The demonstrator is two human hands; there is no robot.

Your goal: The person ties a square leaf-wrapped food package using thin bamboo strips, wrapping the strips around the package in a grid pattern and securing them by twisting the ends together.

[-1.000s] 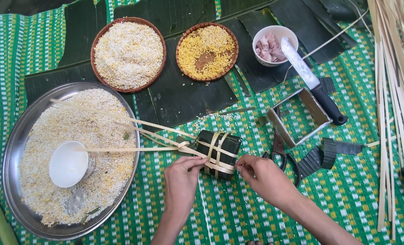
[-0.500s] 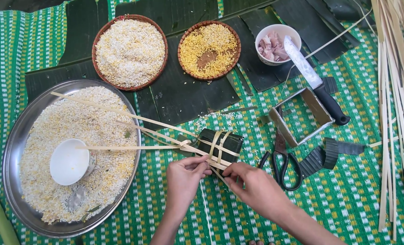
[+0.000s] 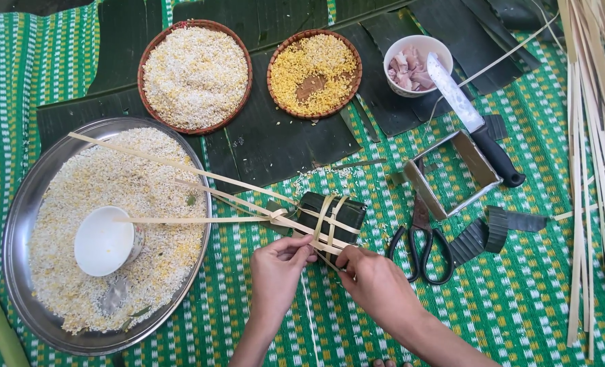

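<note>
A square parcel wrapped in dark green leaf lies on the green and white mat, bound by pale bamboo strips whose long loose ends reach left over the metal tray. My left hand pinches the strips at the parcel's near left corner. My right hand grips the strips at the near edge, just right of the left hand. Both hands touch the parcel's front side.
A large metal tray of rice with a white cup sits left. Behind are a basket of rice, a basket of yellow beans, a bowl of meat, a knife, a metal square mould, scissors and bamboo strips.
My right hand has moved left from the parcel's right side to its near edge beside the left hand. The loose strip ends have swung over the tray.
</note>
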